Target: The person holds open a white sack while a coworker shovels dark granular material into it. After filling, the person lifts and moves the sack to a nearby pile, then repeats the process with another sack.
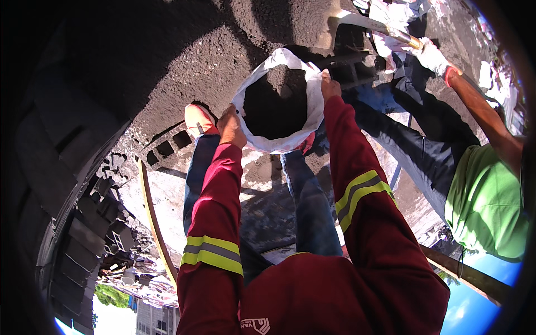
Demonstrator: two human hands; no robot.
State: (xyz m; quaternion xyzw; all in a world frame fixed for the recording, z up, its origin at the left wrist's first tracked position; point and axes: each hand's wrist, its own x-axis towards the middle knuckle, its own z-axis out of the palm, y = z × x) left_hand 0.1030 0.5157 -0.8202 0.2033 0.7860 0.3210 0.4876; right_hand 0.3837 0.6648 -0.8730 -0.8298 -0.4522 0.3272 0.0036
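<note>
A white sack (315, 94) is held upright with its mouth spread into a wide ring. Inside it is dark, grainy sand or mortar mix (284, 81), mostly in shadow. My left hand (231, 129) grips the rim on the left side. Opposite it, my right hand (330, 87) pinches the rim, thumb on top. The sack hangs between my legs, so its lower part is hidden. Beyond it spreads a pile of grey sand or mix (201, 63), partly in shade.
At right a co-worker's gloved hand (433, 56) holds a shovel (379, 27) near the pile. Hollow concrete blocks (173, 142) lie by my left foot (198, 119), others (356, 69) right of the sack. A wooden strip (150, 217) and stacked blocks (83, 238) stand left.
</note>
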